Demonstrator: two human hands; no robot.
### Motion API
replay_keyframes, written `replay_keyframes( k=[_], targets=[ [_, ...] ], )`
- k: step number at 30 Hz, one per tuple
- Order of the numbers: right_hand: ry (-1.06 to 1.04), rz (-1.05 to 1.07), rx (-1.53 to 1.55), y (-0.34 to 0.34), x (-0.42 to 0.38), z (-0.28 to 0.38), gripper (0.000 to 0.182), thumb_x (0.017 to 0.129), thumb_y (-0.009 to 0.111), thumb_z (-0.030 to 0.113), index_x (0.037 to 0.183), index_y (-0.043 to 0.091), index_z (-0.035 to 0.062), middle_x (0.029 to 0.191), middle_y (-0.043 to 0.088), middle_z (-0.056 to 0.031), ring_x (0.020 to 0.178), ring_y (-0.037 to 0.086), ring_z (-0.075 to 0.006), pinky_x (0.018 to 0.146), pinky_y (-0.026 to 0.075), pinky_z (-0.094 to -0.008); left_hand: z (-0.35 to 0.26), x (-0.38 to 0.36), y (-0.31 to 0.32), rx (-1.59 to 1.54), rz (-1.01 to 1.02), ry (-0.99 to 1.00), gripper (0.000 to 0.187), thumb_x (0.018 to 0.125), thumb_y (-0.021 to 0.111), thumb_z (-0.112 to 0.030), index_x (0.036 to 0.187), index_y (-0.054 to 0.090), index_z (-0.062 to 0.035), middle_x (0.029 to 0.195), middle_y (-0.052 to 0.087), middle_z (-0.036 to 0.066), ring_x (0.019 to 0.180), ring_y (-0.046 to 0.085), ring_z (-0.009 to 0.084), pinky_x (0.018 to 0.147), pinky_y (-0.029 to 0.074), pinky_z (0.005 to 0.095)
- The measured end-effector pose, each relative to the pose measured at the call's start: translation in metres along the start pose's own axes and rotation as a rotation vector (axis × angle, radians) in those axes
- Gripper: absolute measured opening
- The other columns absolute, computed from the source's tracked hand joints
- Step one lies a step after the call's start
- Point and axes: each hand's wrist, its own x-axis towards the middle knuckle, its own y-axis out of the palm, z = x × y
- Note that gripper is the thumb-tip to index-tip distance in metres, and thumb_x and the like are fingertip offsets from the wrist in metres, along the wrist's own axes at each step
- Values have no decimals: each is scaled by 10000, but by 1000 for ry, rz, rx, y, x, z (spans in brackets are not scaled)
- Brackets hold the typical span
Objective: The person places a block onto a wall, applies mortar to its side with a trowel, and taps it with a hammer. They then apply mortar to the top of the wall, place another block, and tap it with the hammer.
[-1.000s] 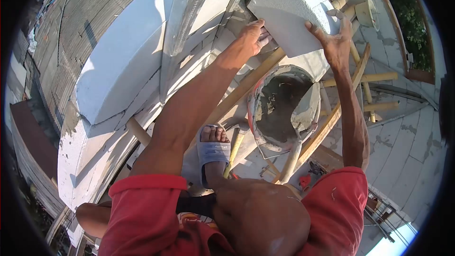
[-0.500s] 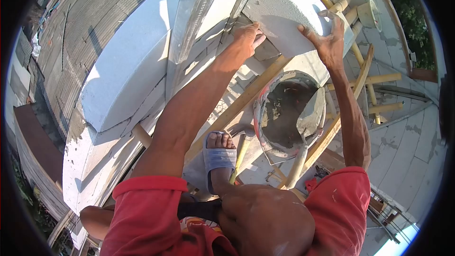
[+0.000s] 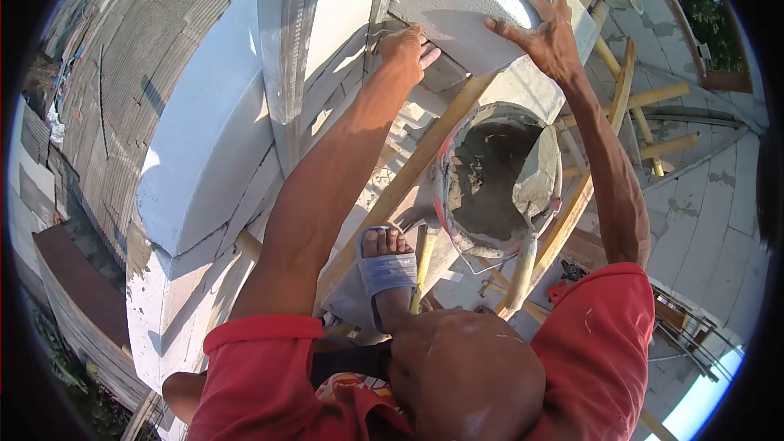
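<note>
The far end of the pale block (image 3: 461, 12) is cut off at the top of your view, and its underside is hidden; it lies beyond the bucket (image 3: 442, 196), with a grainy upper face in hard glare and a smoother, shaded near face. Your right hand (image 3: 549, 37) has its grip spread wide over the block's edge, thumb on the near face, fingers bent over the bright side; your left hand (image 3: 403, 51) is at the near left corner, its grip partly open, and you cannot tell how firmly it bears on the block. The bucket's round rim is crusted; wet grey mortar (image 3: 488, 165) fills it unevenly, its depth hidden; a mortar-caked trowel (image 3: 535, 180) leans in it, handle over the rim; the ribbed metal channel (image 3: 287, 41) runs out of view at the top.
</note>
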Motion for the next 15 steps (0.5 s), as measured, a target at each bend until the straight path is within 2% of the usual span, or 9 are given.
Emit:
replay_keyframes(
  k=[1,2,5,8,11,15],
  targets=[
    [23,13,-9,1,-1,-1,849,705,783,703,1442,558,347,1267,493,-258,1239,424,-422,1052,401,-576,1,0,-2,5,23,-8,452,1053,516,-188,1409,422,74,1452,476,236,1281,537,368,996,594,454],
    [39,25,-19,0,-2,-1,831,721,772,705,1445,553,361,1301,501,-252,1255,436,-428,1053,406,-577,3,-1,-4,8,22,-4,446,1048,528,-186,1399,441,75,1439,491,242,1276,544,381,998,586,470],
    [-21,23,-61,2,0,-5,928,687,766,742,1452,545,266,1299,462,-225,1294,457,-424,1049,495,-552,1,-2,-4,12,16,26,432,1038,555,-182,1376,482,76,1405,528,252,1243,577,405,992,572,510],
    [-51,44,-58,-1,0,-2,967,673,771,749,1452,544,223,1304,452,-218,1283,490,-416,1038,524,-535,-2,-7,-5,44,43,2,473,1048,536,-204,1435,424,44,1494,454,224,1325,510,381,1052,543,492],
    [-24,99,-55,-4,0,-1,978,674,787,726,1445,550,174,1298,462,-209,1241,536,-400,1029,533,-520,-1,-3,-8,51,63,-8,480,1045,544,-211,1437,426,40,1504,446,224,1327,509,381,1051,539,491],
    [-17,150,-64,-10,0,0,944,697,784,698,1432,557,150,1282,480,-203,1213,557,-391,1018,535,-510,3,5,-9,35,35,9,444,1029,579,-197,1385,484,53,1398,531,256,1241,576,417,1015,547,520]
  ],
)
